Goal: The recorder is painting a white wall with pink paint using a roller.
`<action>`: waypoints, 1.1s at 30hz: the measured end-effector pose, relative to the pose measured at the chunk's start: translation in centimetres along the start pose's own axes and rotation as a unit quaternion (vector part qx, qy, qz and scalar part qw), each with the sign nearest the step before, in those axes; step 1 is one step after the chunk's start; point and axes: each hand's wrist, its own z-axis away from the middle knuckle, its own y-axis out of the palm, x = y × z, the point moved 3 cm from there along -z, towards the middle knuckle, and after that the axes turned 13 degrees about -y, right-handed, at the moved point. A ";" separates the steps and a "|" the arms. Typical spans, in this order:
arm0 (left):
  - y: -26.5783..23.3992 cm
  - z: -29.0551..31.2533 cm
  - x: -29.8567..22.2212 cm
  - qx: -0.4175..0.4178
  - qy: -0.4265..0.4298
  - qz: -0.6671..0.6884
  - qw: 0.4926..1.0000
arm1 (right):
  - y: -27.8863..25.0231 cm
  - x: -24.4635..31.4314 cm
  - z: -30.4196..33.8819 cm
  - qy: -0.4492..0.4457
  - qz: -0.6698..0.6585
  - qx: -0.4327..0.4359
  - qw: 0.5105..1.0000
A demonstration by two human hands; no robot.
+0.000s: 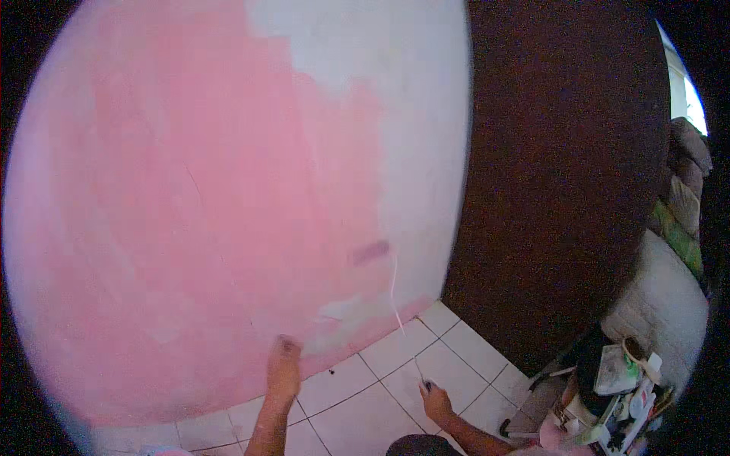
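A paint roller with a pink sleeve (371,253) rests against the wall (228,182), close to the edge between pink paint and bare white. From it a thin pale frame (392,292) runs down to the dark grip in my right hand (436,403), whose fingers are closed round it. My left hand (284,370) is raised in front of the lower wall, a little blurred, with its fingers curled in. Whether anything sits inside that curl is hidden. Pink covers most of the wall, while the upper right strip and a low patch (342,315) show white.
A dark brown panel (563,167) stands right of the wall. White floor tiles (342,406) meet the wall's base. At the lower right is a cluttered stand with a pale tray (613,370) and several small items. Behind it lies a heap of cloth (682,201).
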 end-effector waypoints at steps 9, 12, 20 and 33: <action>22.4 2.4 -2.3 0.054 0.412 -0.282 0.865 | -5.4 -1.2 2.6 0.117 -0.215 0.086 0.966; 26.8 0.3 -5.2 0.054 0.429 -0.376 0.819 | -9.6 -0.1 1.6 0.078 -0.344 0.049 0.934; 28.6 -1.4 -5.2 -0.012 0.378 -0.367 0.850 | -16.5 -1.1 0.3 0.088 -0.320 0.074 0.941; 27.2 -3.6 -19.6 -0.168 0.382 -0.409 0.811 | -23.4 1.4 -7.1 -0.062 -0.209 -0.049 0.975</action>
